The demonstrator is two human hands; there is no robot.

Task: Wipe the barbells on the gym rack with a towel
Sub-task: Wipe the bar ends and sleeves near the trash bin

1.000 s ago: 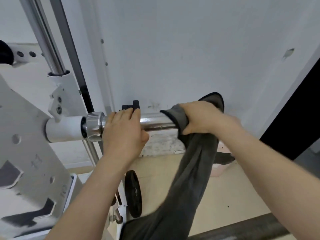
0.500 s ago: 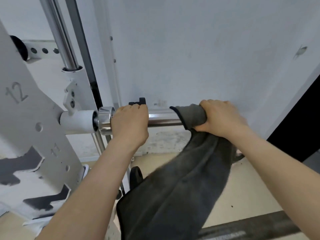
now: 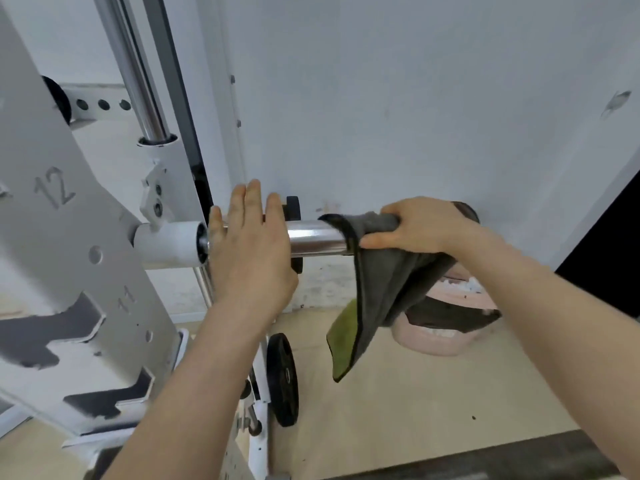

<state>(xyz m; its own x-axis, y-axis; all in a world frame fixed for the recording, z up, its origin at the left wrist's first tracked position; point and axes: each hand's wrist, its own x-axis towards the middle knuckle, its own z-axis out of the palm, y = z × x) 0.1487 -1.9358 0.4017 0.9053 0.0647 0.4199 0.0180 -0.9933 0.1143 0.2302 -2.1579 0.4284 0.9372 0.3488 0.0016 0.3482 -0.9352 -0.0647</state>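
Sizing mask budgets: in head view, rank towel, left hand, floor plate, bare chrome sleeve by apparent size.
1. towel
2. left hand
3-4. floor plate, seen near edge-on, and bare sleeve look about alike; not ranked.

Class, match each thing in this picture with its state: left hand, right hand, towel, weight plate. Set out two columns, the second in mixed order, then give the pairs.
Things:
1 left hand
2 right hand
3 towel
4 weight plate

States:
A black disc, upright
B holds the towel round the end of the barbell
C fingers straight, over the chrome barbell
D grey, hanging down from the barbell

Pairs: 1-C; 2-B; 3-D; 4-A
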